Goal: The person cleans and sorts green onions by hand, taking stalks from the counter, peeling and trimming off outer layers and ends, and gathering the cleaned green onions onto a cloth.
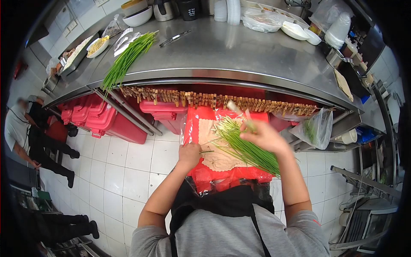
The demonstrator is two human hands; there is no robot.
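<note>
Greens [256, 149]: on the cloth [206, 133], right side; second bunch [130, 58], counter [239, 51], far left. Our left hand [190, 155]: fingers curled shut on a stem [207, 151]. Our right hand [260, 136]: above the greens, blurred; opening and hold we cannot tell.

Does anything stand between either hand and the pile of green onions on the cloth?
Nothing visible blocks the right hand; it is right at the green onions. Between them and the left hand lie only bare cloth and a few loose green strands, nothing upright.
</note>
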